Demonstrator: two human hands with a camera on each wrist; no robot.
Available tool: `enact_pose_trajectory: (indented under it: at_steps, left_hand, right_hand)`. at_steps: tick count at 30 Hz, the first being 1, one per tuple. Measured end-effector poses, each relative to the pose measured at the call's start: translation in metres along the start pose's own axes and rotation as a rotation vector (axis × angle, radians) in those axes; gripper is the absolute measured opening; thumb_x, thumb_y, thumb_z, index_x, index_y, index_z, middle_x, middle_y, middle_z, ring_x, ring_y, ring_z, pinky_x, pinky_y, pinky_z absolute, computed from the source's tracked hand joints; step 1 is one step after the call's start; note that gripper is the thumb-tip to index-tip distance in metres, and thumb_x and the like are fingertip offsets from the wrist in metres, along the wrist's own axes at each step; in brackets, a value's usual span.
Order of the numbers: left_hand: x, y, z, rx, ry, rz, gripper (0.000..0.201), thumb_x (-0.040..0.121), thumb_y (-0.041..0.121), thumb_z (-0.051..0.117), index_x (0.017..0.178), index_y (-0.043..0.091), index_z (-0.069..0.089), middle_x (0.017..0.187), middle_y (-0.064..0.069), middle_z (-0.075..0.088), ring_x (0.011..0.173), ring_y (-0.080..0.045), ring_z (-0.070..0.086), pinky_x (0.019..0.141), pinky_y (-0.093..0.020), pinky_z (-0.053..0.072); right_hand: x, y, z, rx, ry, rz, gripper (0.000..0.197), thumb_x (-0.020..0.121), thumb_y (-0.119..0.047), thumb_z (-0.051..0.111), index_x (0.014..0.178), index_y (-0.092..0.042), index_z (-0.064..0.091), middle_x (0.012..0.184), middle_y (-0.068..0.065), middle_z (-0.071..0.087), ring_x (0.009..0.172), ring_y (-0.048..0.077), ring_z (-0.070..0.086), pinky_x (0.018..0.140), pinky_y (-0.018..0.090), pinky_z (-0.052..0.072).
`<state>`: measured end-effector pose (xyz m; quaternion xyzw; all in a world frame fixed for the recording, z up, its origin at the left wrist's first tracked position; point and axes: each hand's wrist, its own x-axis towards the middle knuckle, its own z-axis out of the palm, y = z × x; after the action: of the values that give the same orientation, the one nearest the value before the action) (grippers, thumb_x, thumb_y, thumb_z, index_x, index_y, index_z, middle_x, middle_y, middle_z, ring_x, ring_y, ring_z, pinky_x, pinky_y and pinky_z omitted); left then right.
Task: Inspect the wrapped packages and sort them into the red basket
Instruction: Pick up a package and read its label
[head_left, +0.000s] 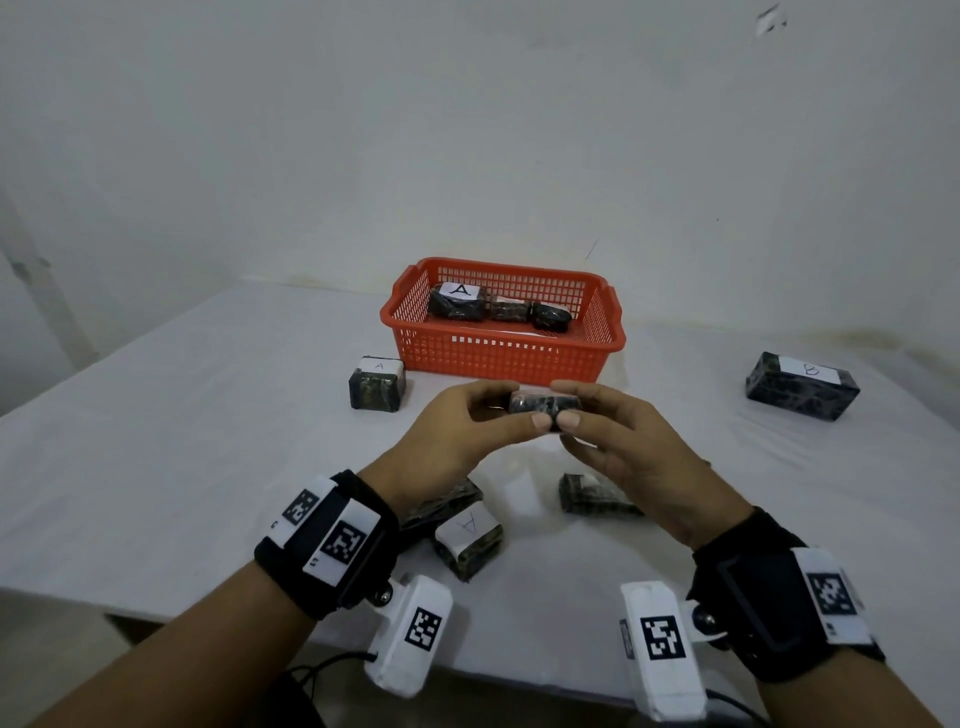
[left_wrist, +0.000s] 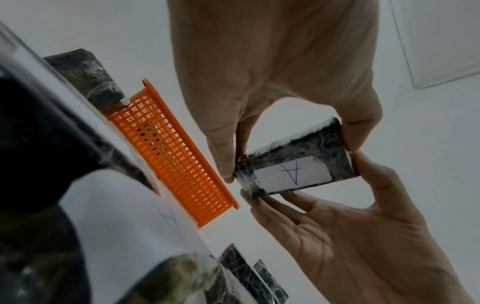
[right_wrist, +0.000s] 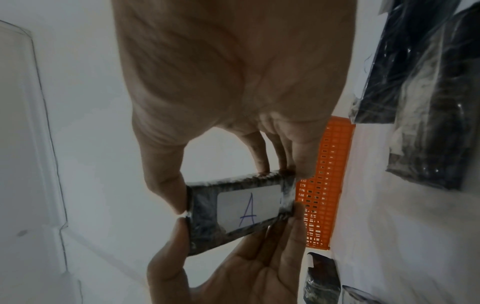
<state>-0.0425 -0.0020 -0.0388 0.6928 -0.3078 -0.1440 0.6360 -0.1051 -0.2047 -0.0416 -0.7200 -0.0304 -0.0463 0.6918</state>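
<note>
Both hands hold one small dark wrapped package (head_left: 543, 404) above the table, just in front of the red basket (head_left: 501, 348). My left hand (head_left: 522, 406) pinches its left end and my right hand (head_left: 565, 405) its right end. In the wrist views the package (left_wrist: 296, 162) (right_wrist: 241, 207) turns a white label marked "A" downward, towards the wrist cameras. The basket (left_wrist: 176, 156) (right_wrist: 324, 185) holds several dark packages, one labelled "A" (head_left: 457, 301).
Other wrapped packages lie on the white table (head_left: 208, 441): an "A" one (head_left: 377, 383) left of the basket, a "B" one (head_left: 802, 384) far right, an "A" one (head_left: 470, 540) and two more (head_left: 592, 496) (head_left: 441, 501) under my forearms. A white wall stands behind the basket.
</note>
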Motion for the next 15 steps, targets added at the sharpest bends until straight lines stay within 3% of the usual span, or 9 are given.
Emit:
enact_pose_trajectory:
  at_steps: [3, 5, 7, 10, 12, 15]
  left_hand:
    - [-0.0002, -0.0003, -0.001, 0.029, -0.029, -0.043, 0.027, 0.084, 0.039, 0.078, 0.109, 0.036, 0.068, 0.114, 0.015, 0.078, 0.111, -0.001, 0.07, 0.092, -0.015, 0.053]
    - [-0.0013, 0.0005, -0.0002, -0.003, -0.036, -0.04, 0.024, 0.085, 0.039, 0.078, 0.105, 0.037, 0.065, 0.104, 0.023, 0.078, 0.106, 0.005, 0.071, 0.089, -0.012, 0.053]
    - [-0.0018, 0.0005, 0.0002, -0.014, -0.012, -0.008, 0.037, 0.081, 0.042, 0.083, 0.112, 0.032, 0.066, 0.107, 0.018, 0.079, 0.107, 0.001, 0.072, 0.093, -0.017, 0.055]
    - [0.0005, -0.0044, -0.0013, 0.035, 0.035, 0.023, 0.081, 0.07, 0.055, 0.081, 0.137, 0.016, 0.06, 0.125, 0.003, 0.074, 0.119, -0.01, 0.069, 0.107, -0.035, 0.054]
    - [0.0001, -0.0049, -0.0011, 0.029, 0.025, 0.024, 0.082, 0.07, 0.056, 0.078, 0.139, 0.017, 0.058, 0.128, 0.002, 0.073, 0.121, -0.01, 0.068, 0.109, -0.036, 0.053]
    - [-0.0022, -0.0028, -0.0012, 0.005, -0.027, -0.02, 0.066, 0.072, 0.053, 0.077, 0.131, 0.028, 0.06, 0.129, 0.005, 0.073, 0.123, -0.009, 0.067, 0.108, -0.032, 0.053]
  right_hand:
    - [0.0004, 0.0031, -0.0033, -0.019, 0.023, -0.03, 0.063, 0.071, -0.036, 0.083, 0.128, -0.016, 0.067, 0.118, -0.001, 0.079, 0.116, 0.016, 0.073, 0.104, 0.032, 0.054]
    - [0.0014, 0.0055, -0.0057, -0.011, 0.029, -0.038, 0.073, 0.065, -0.038, 0.083, 0.131, -0.012, 0.065, 0.12, 0.002, 0.079, 0.117, 0.02, 0.073, 0.107, 0.035, 0.053]
    - [0.0013, 0.007, -0.0068, -0.001, 0.002, -0.032, 0.078, 0.063, -0.037, 0.084, 0.133, -0.011, 0.063, 0.121, 0.002, 0.078, 0.119, 0.02, 0.072, 0.107, 0.035, 0.054]
    - [0.0011, 0.0071, -0.0049, 0.011, -0.036, -0.014, 0.083, 0.064, -0.036, 0.087, 0.138, -0.012, 0.059, 0.124, 0.001, 0.077, 0.122, 0.02, 0.071, 0.108, 0.036, 0.054]
    - [0.0015, 0.0069, -0.0046, 0.021, -0.018, -0.018, 0.085, 0.065, -0.035, 0.087, 0.14, -0.011, 0.058, 0.126, 0.001, 0.076, 0.122, 0.021, 0.071, 0.109, 0.039, 0.053]
    - [0.0004, 0.0034, -0.0038, -0.012, 0.014, -0.045, 0.081, 0.065, -0.038, 0.086, 0.137, -0.012, 0.062, 0.125, 0.002, 0.077, 0.12, 0.021, 0.072, 0.105, 0.037, 0.055]
